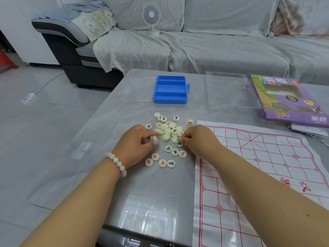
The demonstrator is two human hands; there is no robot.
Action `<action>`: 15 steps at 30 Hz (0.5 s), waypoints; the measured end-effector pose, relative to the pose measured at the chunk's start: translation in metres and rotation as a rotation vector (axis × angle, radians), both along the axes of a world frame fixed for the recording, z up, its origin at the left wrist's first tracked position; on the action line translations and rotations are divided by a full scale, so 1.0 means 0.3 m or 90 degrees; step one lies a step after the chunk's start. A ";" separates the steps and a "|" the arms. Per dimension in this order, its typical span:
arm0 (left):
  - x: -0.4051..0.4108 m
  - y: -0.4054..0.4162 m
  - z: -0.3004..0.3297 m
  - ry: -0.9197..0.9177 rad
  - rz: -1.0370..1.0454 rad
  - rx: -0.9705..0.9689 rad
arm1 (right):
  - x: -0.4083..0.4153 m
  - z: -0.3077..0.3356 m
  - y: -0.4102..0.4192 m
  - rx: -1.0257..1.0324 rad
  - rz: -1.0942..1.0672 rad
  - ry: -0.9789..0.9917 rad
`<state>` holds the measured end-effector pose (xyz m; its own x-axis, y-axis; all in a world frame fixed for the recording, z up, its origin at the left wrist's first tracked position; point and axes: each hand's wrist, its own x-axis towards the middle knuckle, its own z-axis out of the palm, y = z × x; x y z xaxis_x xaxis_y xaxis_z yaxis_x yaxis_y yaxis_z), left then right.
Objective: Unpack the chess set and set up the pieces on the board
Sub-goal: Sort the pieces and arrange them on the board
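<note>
Room: living room with a grey-covered sofa [213, 47] behind a glossy grey table [124, 184]; a small white desk fan [151, 16] stands on the sofa seat, and a white power strip [28, 98] lies on the tiled floor at left.
Pieces: cream round chess pieces [168, 132] marked with red or black characters lie in a loose heap near the middle of the table, with a few spread flat in front of it, closer to the person.
Board: a thin white sheet chess board [258, 175] with red grid lines lies flat just right of the heap, with no pieces on it.
Left hand: the left hand [137, 143], a pale bead bracelet [117, 163] on its wrist, rests at the heap's left edge, fingers curled and pinching one piece on its edge.
Right hand: the right hand [197, 138] rests at the heap's right edge, fingertips curled in and pinching a piece.
Case: an open blue plastic case [170, 90] with empty compartments sits beyond the heap, its clear lid [138, 90] folded out to the left.
Packaging: a purple cardboard box [288, 100] lies at the far right, with a clear plastic tray [227, 90] beside it.
</note>
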<state>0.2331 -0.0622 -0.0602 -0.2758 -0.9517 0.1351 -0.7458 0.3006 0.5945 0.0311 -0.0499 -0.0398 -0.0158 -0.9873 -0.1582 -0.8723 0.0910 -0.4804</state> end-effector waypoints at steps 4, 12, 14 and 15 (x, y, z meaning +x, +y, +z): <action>0.020 0.003 -0.019 -0.033 -0.004 0.002 | 0.009 0.002 0.000 -0.023 -0.015 0.028; 0.011 -0.001 0.004 -0.091 0.014 -0.060 | 0.031 0.011 -0.007 -0.071 -0.017 0.063; -0.035 -0.006 0.012 -0.094 0.005 -0.070 | 0.052 0.010 -0.012 -0.058 0.003 0.094; -0.058 -0.011 0.014 -0.100 0.003 -0.069 | 0.063 0.009 -0.012 -0.060 0.007 0.106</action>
